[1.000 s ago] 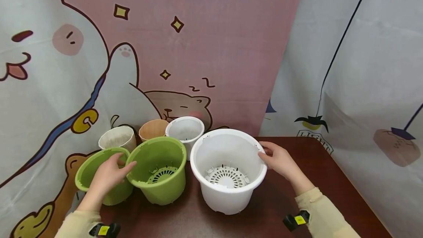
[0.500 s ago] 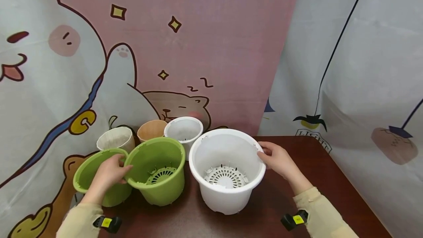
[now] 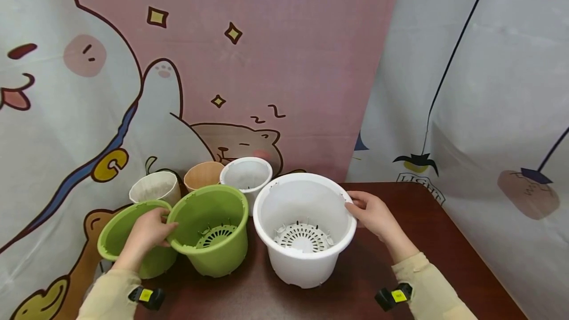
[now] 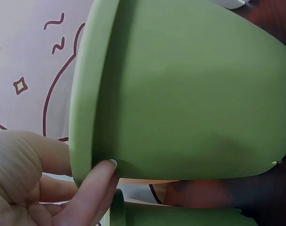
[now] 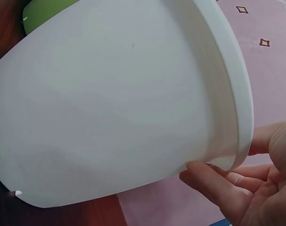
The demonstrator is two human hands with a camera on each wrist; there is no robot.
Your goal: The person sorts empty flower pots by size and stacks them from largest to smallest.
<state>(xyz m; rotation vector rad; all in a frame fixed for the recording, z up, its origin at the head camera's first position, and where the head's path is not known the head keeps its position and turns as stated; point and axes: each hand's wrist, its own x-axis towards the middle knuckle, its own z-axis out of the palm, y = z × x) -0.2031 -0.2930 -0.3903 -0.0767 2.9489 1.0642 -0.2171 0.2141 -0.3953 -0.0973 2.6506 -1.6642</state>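
In the head view, my left hand (image 3: 146, 235) pinches the left rim of a green plastic flowerpot (image 3: 222, 260) with a slotted bottom. The left wrist view shows a fingertip (image 4: 105, 169) tucked under the rim of that pot. Another green flowerpot (image 3: 160, 264) stands just left of it, partly hidden behind my left hand. My right hand (image 3: 373, 215) pinches the right rim of a large white flowerpot (image 3: 304, 266), also with a slotted bottom. In the right wrist view, the thumb (image 5: 204, 176) presses the white wall below the rim.
Behind stand a smaller white pot (image 3: 254, 192), an orange pot (image 3: 202, 176) and a cream pot (image 3: 156, 186). They sit close to the printed cloth backdrop (image 3: 311, 73). The dark red-brown table (image 3: 266, 302) has its right edge along the grey cloth.
My left fingers have drawn in on the green flowerpot's rim. The right hand keeps its grip on the white pot. The head view has shifted slightly; the pots look unmoved.
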